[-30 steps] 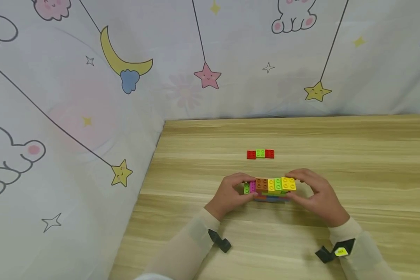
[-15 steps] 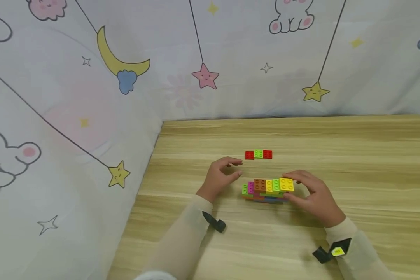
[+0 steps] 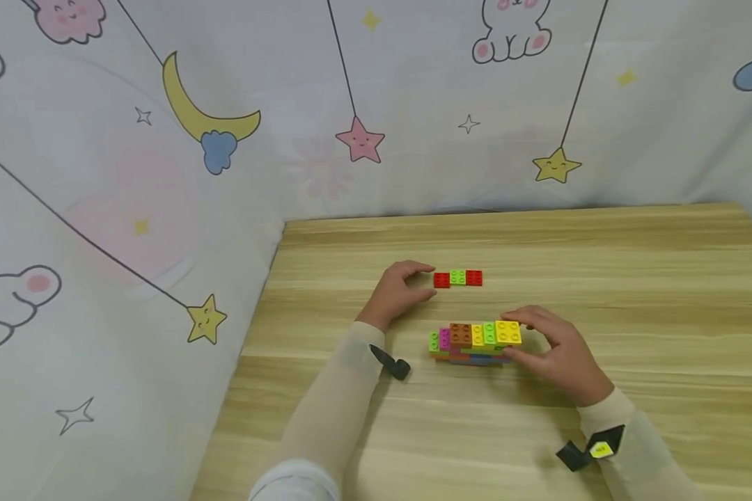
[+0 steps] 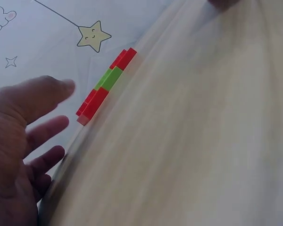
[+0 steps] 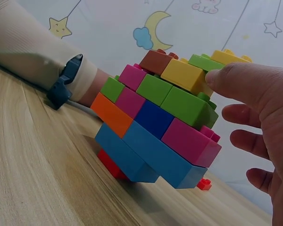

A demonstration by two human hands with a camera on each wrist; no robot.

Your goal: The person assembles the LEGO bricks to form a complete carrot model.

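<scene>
A multi-colour brick stack [image 3: 470,341] [image 5: 155,122] stands on the wooden table [image 3: 633,278]. My right hand [image 3: 519,335] [image 5: 221,94] grips its right end, thumb on the near side and fingers over the far side by the yellow brick. Farther back lies a short red-green-red brick strip [image 3: 457,278] [image 4: 106,84]. Just left of the strip is my left hand [image 3: 429,281] [image 4: 66,104], fingers spread and relaxed, holding nothing. In the left wrist view a small gap shows between its fingertips and the strip's red end.
A printed cloth [image 3: 163,209] with stars, a moon and rabbits hangs behind the table and drapes along its left edge. Bare wood surrounds the bricks on the right and at the front. Both forearms wear sheer sleeves with black wrist straps.
My left hand has let go of the stack's left end and moved away from me to the red end of the strip. The right hand has stayed on the stack.
</scene>
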